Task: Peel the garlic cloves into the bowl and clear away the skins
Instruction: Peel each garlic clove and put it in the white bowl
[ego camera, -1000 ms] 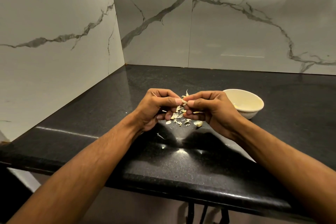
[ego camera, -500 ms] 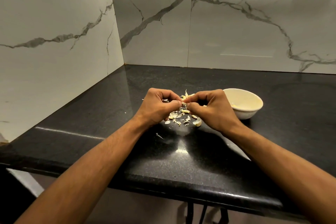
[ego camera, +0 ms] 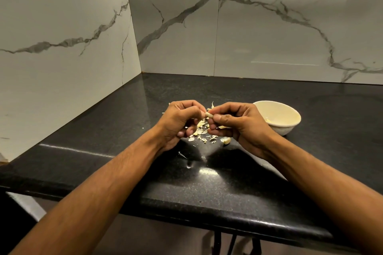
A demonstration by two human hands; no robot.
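Garlic clove (ego camera: 209, 115) sits pinched between our two hands at the middle of the frame, held above the black desk (ego camera: 207, 188). Our left hand (ego camera: 179, 122) comes in from the lower left; its fingers are curled, and thumb and forefinger close tightly on the clove's left end. Our right hand (ego camera: 236, 123) comes in from the lower right, fingers likewise curled, with the thumb pressed against the clove from below and the forefinger arched over it. Both grips are closed round the same clove, which shows only as a small pale tip between the fingertips.

Under the hands a loose pile of skins (ego camera: 202, 132) lies on the desk, pale flakes scattered toward the lower middle. One more clove (ego camera: 226, 140) rests on the desk just beside the pile, below the right hand.

Right of centre stands the cream bowl (ego camera: 278, 125), near the right hand's back; a few pale pieces lie inside it, too small for us to make out clearly.

Marble wall panels (ego camera: 269, 33) fill the upper frame, meeting in a corner at upper left of centre.
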